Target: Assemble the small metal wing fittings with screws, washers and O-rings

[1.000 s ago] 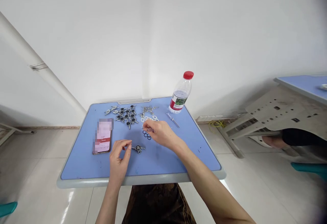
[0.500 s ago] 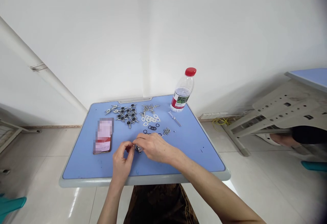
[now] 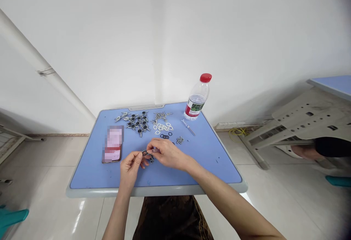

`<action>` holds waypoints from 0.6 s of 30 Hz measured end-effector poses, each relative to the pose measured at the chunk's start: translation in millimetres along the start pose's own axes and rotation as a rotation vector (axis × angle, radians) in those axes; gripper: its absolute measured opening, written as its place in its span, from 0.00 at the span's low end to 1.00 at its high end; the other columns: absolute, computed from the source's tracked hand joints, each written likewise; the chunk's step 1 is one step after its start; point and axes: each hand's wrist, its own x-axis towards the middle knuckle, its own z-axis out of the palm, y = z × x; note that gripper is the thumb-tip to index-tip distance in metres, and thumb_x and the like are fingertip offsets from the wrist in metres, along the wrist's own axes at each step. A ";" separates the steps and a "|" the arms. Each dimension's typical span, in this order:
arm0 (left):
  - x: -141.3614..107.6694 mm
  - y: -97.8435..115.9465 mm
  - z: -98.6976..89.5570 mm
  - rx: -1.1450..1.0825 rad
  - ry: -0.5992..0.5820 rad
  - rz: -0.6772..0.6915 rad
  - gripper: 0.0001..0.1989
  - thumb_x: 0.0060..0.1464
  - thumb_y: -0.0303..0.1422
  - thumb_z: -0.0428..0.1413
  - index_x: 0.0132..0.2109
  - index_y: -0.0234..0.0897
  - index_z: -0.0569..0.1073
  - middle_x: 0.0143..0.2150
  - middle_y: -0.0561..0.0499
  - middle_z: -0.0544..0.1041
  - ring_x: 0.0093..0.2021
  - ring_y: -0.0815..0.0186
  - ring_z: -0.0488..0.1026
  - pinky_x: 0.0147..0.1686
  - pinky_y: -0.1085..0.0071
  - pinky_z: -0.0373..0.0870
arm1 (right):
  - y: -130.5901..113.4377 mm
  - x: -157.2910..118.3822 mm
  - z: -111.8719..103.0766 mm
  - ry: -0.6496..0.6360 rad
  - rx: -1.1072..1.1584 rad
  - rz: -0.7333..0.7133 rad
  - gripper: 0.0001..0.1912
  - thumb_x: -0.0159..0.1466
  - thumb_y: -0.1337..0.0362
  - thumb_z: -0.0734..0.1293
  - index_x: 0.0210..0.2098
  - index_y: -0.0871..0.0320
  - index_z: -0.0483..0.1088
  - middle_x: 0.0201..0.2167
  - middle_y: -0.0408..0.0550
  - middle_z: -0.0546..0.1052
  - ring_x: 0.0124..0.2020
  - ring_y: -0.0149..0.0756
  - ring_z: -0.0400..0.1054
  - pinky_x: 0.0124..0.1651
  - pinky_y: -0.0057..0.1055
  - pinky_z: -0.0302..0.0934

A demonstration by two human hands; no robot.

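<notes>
Fingers (image 3: 138,159) on ring (image 3: 144,150), inside table edge (image 3: 156,191)

A phone (image 3: 113,145) lies at left, a red-capped bottle (image 3: 196,101) stands far right — yellow cord (image 3: 236,133) farther right, near another desk (image 3: 336,87).

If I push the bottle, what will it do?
The bottle could tip if pushed near its red cap, since it stands tall and narrow. It'll probably feel heavyish, with clear liquid filling much of it. Its thin-looking clear sides may squash a little.
</notes>
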 end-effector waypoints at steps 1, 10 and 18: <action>-0.1 0.1 0.2 0.012 0.009 0.006 0.15 0.59 0.41 0.53 0.35 0.34 0.76 0.27 0.50 0.78 0.25 0.69 0.72 0.26 0.74 0.69 | -0.1 0.4 -2.2 -0.011 0.012 0.025 0.05 0.62 0.74 0.63 0.32 0.60 0.70 0.28 0.42 0.73 0.27 0.27 0.62 0.32 0.23 0.53; 2.9 -3.0 -2.2 0.233 0.129 0.022 0.12 0.58 0.39 0.54 0.42 0.38 0.77 0.36 0.48 0.79 0.34 0.66 0.74 0.31 0.73 0.69 | 12.6 -2.5 -28.6 -0.300 0.005 0.010 0.06 0.61 0.72 0.64 0.31 0.60 0.74 0.29 0.43 0.75 0.27 0.28 0.65 0.33 0.25 0.55; 4.7 -6.7 1.9 0.499 -0.036 0.239 0.10 0.58 0.28 0.52 0.43 0.40 0.77 0.41 0.48 0.78 0.44 0.61 0.72 0.45 0.63 0.70 | 16.2 -2.8 -20.2 -0.316 -0.048 -0.016 0.07 0.60 0.72 0.65 0.30 0.60 0.75 0.29 0.43 0.76 0.29 0.29 0.67 0.36 0.25 0.57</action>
